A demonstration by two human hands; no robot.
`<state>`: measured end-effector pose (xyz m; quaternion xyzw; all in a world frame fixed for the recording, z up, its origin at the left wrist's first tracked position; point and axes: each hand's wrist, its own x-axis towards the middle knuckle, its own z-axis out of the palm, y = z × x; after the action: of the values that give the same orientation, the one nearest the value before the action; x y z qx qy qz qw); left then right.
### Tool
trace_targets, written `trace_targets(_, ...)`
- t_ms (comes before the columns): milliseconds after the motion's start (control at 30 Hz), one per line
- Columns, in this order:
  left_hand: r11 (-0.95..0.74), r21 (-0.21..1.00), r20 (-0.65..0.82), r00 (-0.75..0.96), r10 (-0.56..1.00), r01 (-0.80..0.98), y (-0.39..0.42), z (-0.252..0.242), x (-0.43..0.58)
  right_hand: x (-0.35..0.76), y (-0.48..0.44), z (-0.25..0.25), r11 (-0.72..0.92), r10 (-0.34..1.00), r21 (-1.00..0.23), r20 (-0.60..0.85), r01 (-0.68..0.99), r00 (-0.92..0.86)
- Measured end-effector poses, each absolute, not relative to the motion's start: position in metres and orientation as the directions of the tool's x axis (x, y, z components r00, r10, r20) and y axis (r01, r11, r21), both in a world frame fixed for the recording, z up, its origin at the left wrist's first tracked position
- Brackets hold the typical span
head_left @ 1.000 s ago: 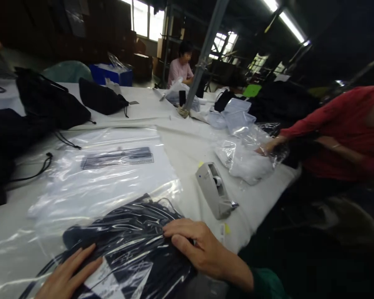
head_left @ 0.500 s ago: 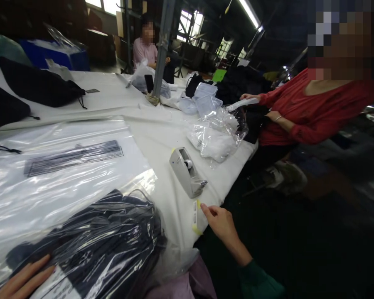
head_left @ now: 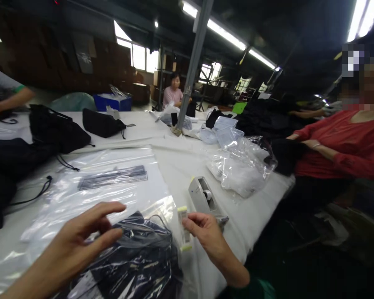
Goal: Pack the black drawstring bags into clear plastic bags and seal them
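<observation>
A: The room is dim behind the strip lights (head_left: 226, 34) at the upper right, and a white-covered tabletop (head_left: 174, 164) spans the middle of the frame. Black pouches (head_left: 101, 123) sit at the left. Where is the work?

B: At lower centre. A dark bundle (head_left: 143, 257) in clear film lies on the tabletop, with a yellow-ended strip (head_left: 184, 237) just beside its right edge, below the grey dispenser (head_left: 198, 197).

A: And the hands?

B: The right hand (head_left: 210, 236) pinches the strip between thumb and fingertip. The left hand (head_left: 68, 236) is empty, thumb and fingers well parted, over the bundle's left part.

A: What makes for good handling?

B: Probably a light pinch near the strip's edge, keeping it straight and unfolded. If its ends are sticky, which cannot be told, they are best kept off the creased film. The left hand could serve to smooth that film.

A: What differs from half a second ago?

B: The strip lies on the tabletop then, with the right hand reaching for it; now it is gripped. The left hand, then on the bundle, is raised.
</observation>
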<state>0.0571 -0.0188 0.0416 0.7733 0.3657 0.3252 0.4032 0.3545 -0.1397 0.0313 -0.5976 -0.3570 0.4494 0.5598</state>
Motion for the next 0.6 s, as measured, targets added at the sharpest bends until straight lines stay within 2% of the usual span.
trace_targets(67,-0.330,0.933,0.159,0.657,0.737,0.145,-0.021,0.066,0.093,0.338,-0.125,0.044,-0.082,0.952,-0.990,-0.110,-0.111,0.285)
trace_targets(167,-0.126,0.991,0.053,0.762,0.645,0.037,-0.017,0.074,0.136,0.320,-0.107,0.054,-0.039,0.975,-0.983,-0.077,-0.181,0.210)
trace_targets(267,0.015,0.999,0.020,0.752,0.659,-0.040,-0.011,0.062,0.151,0.309,-0.095,0.058,-0.042,0.983,-0.976,-0.079,-0.212,0.166)
trace_targets(433,0.110,0.972,0.065,0.690,0.721,-0.207,-0.012,0.045,0.148,0.303,-0.084,0.058,-0.053,0.987,-0.985,-0.076,-0.165,0.140)
trace_targets(600,0.117,0.980,0.017,0.649,0.760,-0.163,-0.011,0.048,0.145,0.301,-0.079,0.052,-0.051,0.991,-0.990,-0.066,-0.129,0.115)
